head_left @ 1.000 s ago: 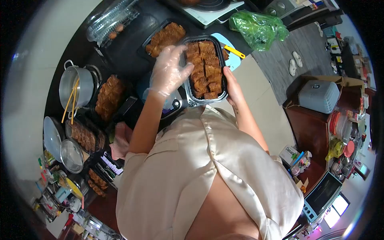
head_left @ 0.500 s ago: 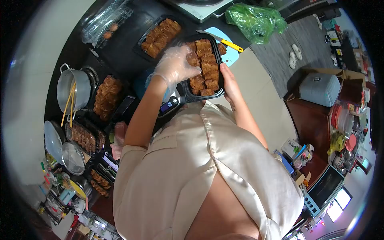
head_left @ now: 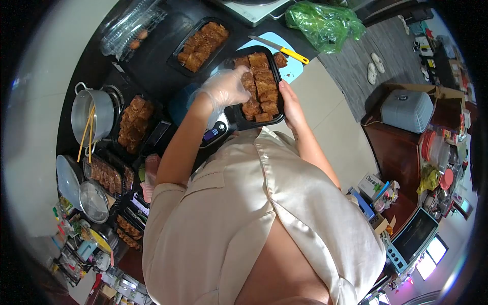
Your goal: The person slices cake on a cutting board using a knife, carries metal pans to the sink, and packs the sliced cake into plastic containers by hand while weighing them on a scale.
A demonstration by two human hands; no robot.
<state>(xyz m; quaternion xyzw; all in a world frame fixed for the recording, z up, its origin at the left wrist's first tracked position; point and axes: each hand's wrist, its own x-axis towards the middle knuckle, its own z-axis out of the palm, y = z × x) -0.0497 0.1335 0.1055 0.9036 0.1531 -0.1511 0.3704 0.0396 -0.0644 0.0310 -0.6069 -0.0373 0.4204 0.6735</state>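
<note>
A black plastic tray holds rows of brown, glazed meat pieces. My bare right hand grips the tray by its right side, with the fingers underneath hidden. My left hand, in a clear plastic glove, reaches over the tray's left edge. Its fingers and thumb are bent round pieces in the left row; the exact hold is partly covered by the hand. Below the left wrist sits a digital scale with a lit display. One loose meat piece lies on a light blue cutting board beyond the tray.
Another filled tray stands farther back. A yellow-handled knife rests on the board, near a green plastic bag. At left are a pot with chopsticks, a large meat slab and clear plastic boxes.
My left fingers and thumb have shifted slightly on the left row, whose pieces now sit in a straighter line. The right hand keeps its hold on the tray.
</note>
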